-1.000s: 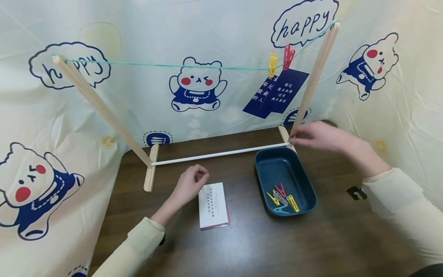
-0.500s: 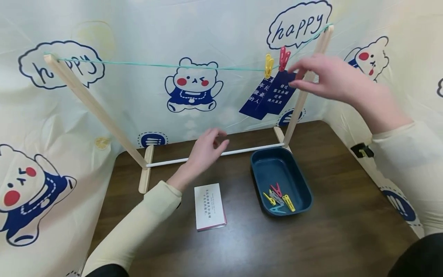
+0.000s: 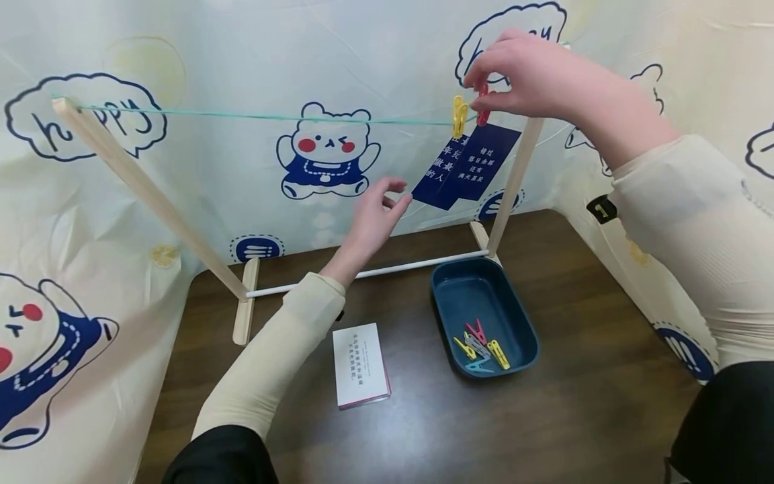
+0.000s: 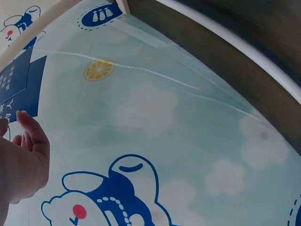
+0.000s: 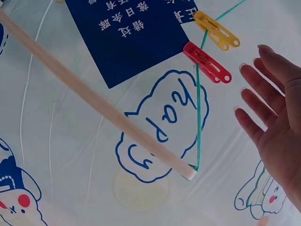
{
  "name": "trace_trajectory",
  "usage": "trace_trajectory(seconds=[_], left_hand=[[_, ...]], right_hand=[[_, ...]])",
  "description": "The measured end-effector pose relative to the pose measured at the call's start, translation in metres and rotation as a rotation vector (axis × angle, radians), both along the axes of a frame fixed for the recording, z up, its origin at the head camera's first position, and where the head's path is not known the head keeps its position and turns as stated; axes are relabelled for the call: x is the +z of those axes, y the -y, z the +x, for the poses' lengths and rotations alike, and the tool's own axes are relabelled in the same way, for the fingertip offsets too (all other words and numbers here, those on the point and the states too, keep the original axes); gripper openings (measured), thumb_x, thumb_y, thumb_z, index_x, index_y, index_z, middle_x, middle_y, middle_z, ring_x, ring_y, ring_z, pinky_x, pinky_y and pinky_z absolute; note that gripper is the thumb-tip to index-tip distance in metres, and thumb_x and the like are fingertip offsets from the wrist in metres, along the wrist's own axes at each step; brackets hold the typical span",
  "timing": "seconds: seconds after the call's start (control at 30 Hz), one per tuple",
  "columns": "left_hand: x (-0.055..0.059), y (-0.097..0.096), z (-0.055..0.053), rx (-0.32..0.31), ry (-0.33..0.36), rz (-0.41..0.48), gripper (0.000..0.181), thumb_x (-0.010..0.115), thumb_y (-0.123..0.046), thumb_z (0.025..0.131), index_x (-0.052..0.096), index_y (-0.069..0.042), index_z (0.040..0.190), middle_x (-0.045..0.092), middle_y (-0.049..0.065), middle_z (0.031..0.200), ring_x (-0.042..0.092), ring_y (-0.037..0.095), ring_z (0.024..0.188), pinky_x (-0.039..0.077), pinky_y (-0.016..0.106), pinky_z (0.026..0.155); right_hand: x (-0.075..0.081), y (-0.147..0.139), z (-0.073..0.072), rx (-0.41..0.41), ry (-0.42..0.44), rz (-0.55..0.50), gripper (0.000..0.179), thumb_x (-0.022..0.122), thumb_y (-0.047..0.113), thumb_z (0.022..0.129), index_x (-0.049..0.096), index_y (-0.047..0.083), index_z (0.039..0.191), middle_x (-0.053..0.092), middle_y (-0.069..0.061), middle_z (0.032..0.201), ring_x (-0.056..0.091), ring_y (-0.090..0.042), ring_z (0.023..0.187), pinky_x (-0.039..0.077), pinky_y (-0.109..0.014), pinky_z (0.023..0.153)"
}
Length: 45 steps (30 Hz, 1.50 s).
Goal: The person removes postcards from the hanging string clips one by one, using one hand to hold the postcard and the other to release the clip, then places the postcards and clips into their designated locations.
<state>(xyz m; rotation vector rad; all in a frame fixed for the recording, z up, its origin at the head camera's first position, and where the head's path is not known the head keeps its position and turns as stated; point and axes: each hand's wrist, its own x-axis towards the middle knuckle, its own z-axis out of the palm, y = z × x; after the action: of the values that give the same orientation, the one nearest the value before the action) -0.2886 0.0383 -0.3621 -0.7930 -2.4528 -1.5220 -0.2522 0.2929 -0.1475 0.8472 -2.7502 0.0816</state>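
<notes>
Two dark blue cards with white writing hang overlapping from a green string, under a yellow clothespin and a red clothespin. My right hand is up at the red clothespin and partly covers it in the head view. In the right wrist view its fingers are spread, with a gap between them and both clothespins. Below the string, my left hand is raised with loosely bent fingers beside the cards' lower left corner. Whether its fingertips touch the card, I cannot tell.
The string spans two wooden posts joined by a white rod. A dark blue bin on the brown table holds several clothespins. Nearby lies a stack of white cards. A printed curtain hangs behind.
My right hand has risen from the foot of the right post to the red clothespin. My left hand has moved up and right, from beside the white cards to the hanging blue cards.
</notes>
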Motion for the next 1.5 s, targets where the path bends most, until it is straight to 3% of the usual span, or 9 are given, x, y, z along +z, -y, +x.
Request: trace_trajectory(seconds=[0.27, 0.4, 0.57, 0.67, 0.93, 1.13, 1.5], left_hand=[[-0.005, -0.022, -0.009, -0.007, 0.054, 0.022, 0.032, 0.067, -0.018, 0.104, 0.066, -0.005, 0.133, 0.067, 0.013, 0.132, 0.068, 0.023, 0.087, 0.058, 0.029, 0.072], [-0.011, -0.027, -0.011, 0.001, 0.062, 0.068, 0.029, 0.066, -0.016, 0.104, 0.066, -0.005, 0.131, 0.068, 0.013, 0.128, 0.069, 0.026, 0.083, 0.059, 0.028, 0.066], [-0.015, -0.028, -0.013, 0.000, 0.070, 0.125, 0.020, 0.066, -0.011, 0.103, 0.068, -0.002, 0.120, 0.070, 0.015, 0.115, 0.069, 0.023, 0.078, 0.060, 0.028, 0.066], [-0.015, -0.026, -0.014, -0.001, 0.080, 0.149, 0.014, 0.066, -0.009, 0.103, 0.069, -0.001, 0.114, 0.071, 0.014, 0.107, 0.069, 0.022, 0.077, 0.060, 0.028, 0.066], [-0.013, -0.026, -0.014, -0.015, 0.083, 0.145, 0.014, 0.067, -0.010, 0.102, 0.071, -0.003, 0.113, 0.073, 0.012, 0.106, 0.069, 0.021, 0.080, 0.060, 0.027, 0.068], [-0.012, -0.026, -0.012, -0.010, 0.077, 0.140, 0.014, 0.067, -0.010, 0.103, 0.073, -0.002, 0.112, 0.073, 0.013, 0.107, 0.071, 0.033, 0.088, 0.060, 0.029, 0.070], [-0.015, -0.015, -0.017, 0.017, -0.003, 0.136, 0.012, 0.067, -0.009, 0.102, 0.074, -0.001, 0.109, 0.072, 0.013, 0.105, 0.070, 0.030, 0.083, 0.059, 0.028, 0.068]], right_hand=[[-0.002, 0.007, -0.019, -0.120, 0.168, 0.093, 0.049, 0.070, 0.022, 0.101, 0.058, -0.002, 0.142, 0.058, -0.028, 0.139, 0.040, -0.044, 0.129, 0.041, -0.062, 0.109], [-0.005, 0.012, -0.025, -0.138, 0.222, 0.123, 0.053, 0.067, 0.024, 0.102, 0.054, -0.002, 0.147, 0.057, -0.028, 0.141, 0.040, -0.044, 0.130, 0.037, -0.064, 0.110], [-0.009, 0.014, -0.027, -0.105, 0.278, 0.066, 0.047, 0.064, 0.021, 0.105, 0.056, -0.003, 0.145, 0.065, -0.027, 0.132, 0.065, -0.040, 0.112, 0.045, -0.058, 0.108], [-0.010, 0.013, -0.027, -0.103, 0.304, 0.022, 0.045, 0.063, 0.023, 0.105, 0.058, -0.003, 0.142, 0.068, -0.027, 0.129, 0.072, -0.039, 0.103, 0.050, -0.056, 0.104], [-0.011, 0.008, -0.024, -0.109, 0.312, -0.036, 0.038, 0.063, 0.025, 0.106, 0.064, 0.002, 0.136, 0.070, -0.022, 0.125, 0.072, -0.034, 0.104, 0.051, -0.052, 0.103], [-0.014, 0.004, -0.025, -0.099, 0.291, -0.055, 0.034, 0.065, 0.025, 0.105, 0.067, 0.004, 0.131, 0.072, -0.019, 0.120, 0.071, -0.030, 0.102, 0.051, -0.047, 0.099], [-0.017, 0.005, -0.024, -0.044, 0.198, -0.069, 0.024, 0.070, 0.021, 0.102, 0.074, 0.003, 0.116, 0.074, -0.018, 0.106, 0.069, -0.029, 0.097, 0.049, -0.043, 0.095]])
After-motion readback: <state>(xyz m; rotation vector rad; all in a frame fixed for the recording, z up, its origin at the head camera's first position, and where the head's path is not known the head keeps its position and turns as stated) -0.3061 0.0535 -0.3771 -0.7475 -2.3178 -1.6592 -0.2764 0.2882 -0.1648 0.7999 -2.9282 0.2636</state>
